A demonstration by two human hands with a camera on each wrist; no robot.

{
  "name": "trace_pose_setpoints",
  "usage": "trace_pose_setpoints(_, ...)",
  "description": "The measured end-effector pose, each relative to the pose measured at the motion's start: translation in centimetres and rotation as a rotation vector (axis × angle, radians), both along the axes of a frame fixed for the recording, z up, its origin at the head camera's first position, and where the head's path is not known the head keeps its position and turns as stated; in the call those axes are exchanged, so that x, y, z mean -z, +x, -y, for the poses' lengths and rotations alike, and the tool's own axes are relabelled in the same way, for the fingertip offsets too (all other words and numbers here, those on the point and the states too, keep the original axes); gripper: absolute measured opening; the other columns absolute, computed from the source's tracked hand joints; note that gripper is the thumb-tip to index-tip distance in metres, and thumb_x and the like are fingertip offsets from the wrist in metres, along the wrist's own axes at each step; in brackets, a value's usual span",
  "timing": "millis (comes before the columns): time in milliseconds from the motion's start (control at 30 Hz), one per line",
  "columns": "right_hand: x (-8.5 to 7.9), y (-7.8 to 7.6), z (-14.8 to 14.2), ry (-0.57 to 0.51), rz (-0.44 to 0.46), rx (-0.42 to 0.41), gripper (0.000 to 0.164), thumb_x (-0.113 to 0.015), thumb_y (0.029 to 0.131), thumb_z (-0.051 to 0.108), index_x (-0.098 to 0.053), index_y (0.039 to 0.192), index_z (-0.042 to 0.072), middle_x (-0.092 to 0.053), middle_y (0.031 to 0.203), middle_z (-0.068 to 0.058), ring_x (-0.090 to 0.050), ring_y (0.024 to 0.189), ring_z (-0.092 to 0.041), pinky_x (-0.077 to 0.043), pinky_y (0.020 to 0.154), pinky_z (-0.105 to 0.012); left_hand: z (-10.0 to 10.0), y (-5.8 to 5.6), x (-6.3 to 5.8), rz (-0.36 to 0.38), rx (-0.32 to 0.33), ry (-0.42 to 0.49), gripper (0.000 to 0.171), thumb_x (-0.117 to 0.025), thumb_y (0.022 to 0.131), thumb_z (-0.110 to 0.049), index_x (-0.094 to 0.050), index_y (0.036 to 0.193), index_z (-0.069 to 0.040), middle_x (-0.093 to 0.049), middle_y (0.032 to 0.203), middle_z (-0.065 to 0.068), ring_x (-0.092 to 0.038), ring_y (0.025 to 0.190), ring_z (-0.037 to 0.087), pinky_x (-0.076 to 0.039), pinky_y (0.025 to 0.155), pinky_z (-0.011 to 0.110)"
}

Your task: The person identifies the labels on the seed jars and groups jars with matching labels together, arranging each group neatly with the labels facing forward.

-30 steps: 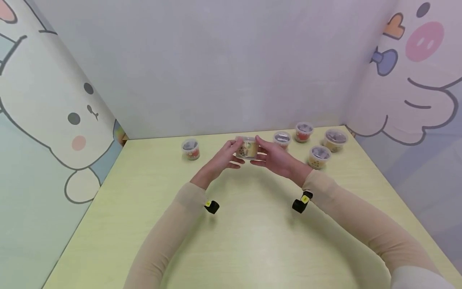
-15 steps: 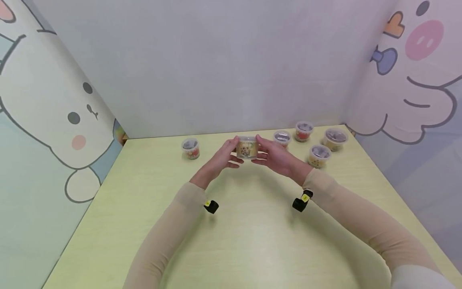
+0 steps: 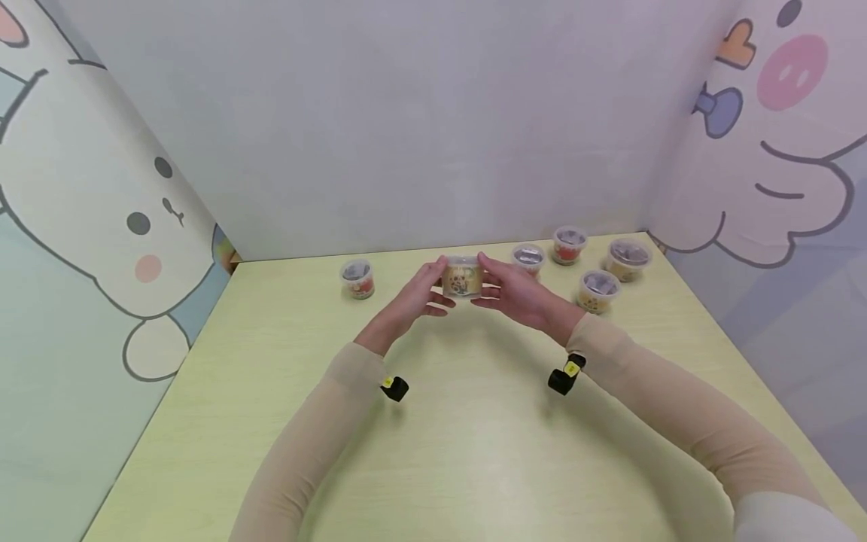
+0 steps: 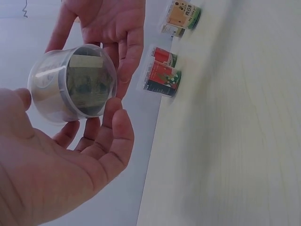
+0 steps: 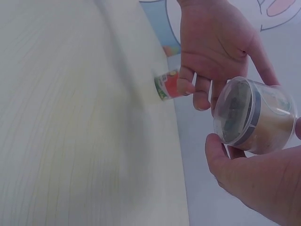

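Note:
Both hands hold a small clear plastic tub (image 3: pixel 463 278) with a yellowish printed label, raised above the table. My left hand (image 3: pixel 413 298) grips its left side, thumb at the upper edge and fingers beneath. On the opposite side my right hand (image 3: pixel 518 295) grips it in the same way. In the left wrist view the tub (image 4: pixel 75 84) lies between the left hand (image 4: pixel 61 165) and the right hand (image 4: pixel 110 28), with one round end showing something dark inside. The right wrist view shows the tub (image 5: pixel 270 120) between the right hand (image 5: pixel 261 176) and the left hand (image 5: pixel 214 44).
A red-labelled tub (image 3: pixel 357 279) stands alone at the table's back left. Several similar tubs stand back right, among them a red one (image 3: pixel 569 245) and a yellowish one (image 3: pixel 599 292). A pale wall (image 3: pixel 420 128) rises behind the table (image 3: pixel 433 452); cartoon-printed panels flank it.
The tub has turned slightly, so its printed label faces the head camera more squarely. The left thumb has shifted from across the tub to its left edge. The other tubs stay put.

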State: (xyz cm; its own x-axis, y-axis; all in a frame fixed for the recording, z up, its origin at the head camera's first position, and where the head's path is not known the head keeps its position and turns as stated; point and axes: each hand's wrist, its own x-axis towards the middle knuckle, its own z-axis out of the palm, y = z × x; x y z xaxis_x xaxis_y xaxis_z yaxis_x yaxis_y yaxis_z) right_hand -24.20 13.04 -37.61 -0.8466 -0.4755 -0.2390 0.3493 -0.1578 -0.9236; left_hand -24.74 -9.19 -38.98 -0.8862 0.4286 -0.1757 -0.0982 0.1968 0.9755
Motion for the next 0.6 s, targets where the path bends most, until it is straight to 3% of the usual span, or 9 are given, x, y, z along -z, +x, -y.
trace_pose_setpoints(300,0.2,0.1,1.1,0.012,-0.019,-0.059,0.062,-0.041,0.109,0.046,-0.030,0.154,0.004,-0.036,0.154,-0.021,-0.039,0.140,-0.039,-0.033,0.116,-0.050,2.1,0.2,-0.6,-0.039,0.018,-0.092,0.075,-0.033,0.100,-0.071,-0.036,0.145,-0.011,-0.049,0.134,0.016,-0.062,0.109,0.031,-0.055,0.091,0.042)
trace_pose_setpoints(600,0.6,0.5,4.4,0.090,-0.121,-0.089,0.061,-0.039,0.110,0.044,-0.033,0.154,0.003,-0.045,0.146,-0.020,-0.047,0.135,-0.035,-0.036,0.115,-0.046,5.5,0.8,-0.7,-0.054,0.005,-0.135,0.075,-0.028,0.101,-0.070,-0.038,0.143,-0.009,-0.048,0.132,0.017,-0.058,0.110,0.032,-0.053,0.093,0.046)
